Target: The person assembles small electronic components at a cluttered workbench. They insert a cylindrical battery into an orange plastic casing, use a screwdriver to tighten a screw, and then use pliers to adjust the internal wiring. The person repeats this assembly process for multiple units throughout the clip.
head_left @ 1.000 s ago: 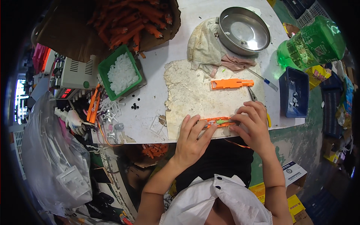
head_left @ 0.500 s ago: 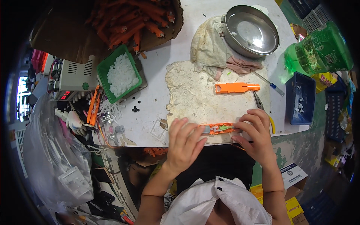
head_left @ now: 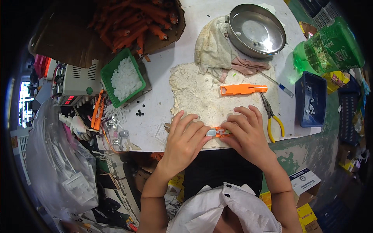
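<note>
My left hand point(head_left: 185, 139) and my right hand point(head_left: 246, 134) meet at the near edge of the worn white mat point(head_left: 202, 93). Between their fingertips they hold a small orange plastic part with a grey metal end point(head_left: 218, 132), lying flat on the mat. Most of this part is covered by my fingers. A second, longer orange plastic part point(head_left: 243, 89) lies on the mat beyond my right hand. Yellow-handled pliers point(head_left: 272, 118) lie just right of my right hand.
A green tray of white pieces point(head_left: 123, 77) and a grey box with a red display point(head_left: 75, 83) stand at left. A pile of orange parts point(head_left: 132, 21), a metal bowl point(head_left: 255, 31), a rag point(head_left: 213, 46), a screwdriver point(head_left: 276, 84), a blue bin point(head_left: 310, 99) and a green basket point(head_left: 330, 44) surround the mat.
Both hands have slid toward each other along the small orange part, so less of it shows. My left hand has moved right over its left end.
</note>
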`<state>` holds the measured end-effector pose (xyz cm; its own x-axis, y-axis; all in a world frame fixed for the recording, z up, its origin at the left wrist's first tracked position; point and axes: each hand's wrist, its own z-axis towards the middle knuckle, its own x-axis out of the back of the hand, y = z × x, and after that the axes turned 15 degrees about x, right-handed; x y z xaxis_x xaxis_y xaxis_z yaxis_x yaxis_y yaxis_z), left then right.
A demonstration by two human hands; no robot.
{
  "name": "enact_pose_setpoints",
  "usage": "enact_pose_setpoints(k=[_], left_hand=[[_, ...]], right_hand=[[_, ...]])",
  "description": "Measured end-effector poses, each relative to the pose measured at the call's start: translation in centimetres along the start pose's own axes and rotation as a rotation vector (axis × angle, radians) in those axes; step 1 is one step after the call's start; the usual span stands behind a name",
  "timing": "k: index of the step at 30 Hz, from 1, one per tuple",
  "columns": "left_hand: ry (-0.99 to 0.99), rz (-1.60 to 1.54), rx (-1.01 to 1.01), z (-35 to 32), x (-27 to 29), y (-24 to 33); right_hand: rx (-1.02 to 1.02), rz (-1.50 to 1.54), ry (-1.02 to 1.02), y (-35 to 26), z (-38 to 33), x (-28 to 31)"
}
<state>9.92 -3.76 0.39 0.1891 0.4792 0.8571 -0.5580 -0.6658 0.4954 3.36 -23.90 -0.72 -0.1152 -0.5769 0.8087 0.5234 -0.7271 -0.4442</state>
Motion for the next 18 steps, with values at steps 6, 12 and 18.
enact_pose_setpoints(k=[6, 12, 18], left_hand=[[-0.019, -0.010, -0.001, 0.23, 0.08, 0.02], [0.032, 0.052, -0.063, -0.09, -0.34, -0.11], [-0.026, -0.004, -0.013, 0.36, -0.06, 0.03]], right_hand=[[-0.001, 0.015, 0.009, 0.16, -0.05, -0.10], [-0.007, 0.020, 0.019, 0.18, -0.09, -0.23], [-0.007, 0.017, 0.013, 0.19, -0.12, -0.23]])
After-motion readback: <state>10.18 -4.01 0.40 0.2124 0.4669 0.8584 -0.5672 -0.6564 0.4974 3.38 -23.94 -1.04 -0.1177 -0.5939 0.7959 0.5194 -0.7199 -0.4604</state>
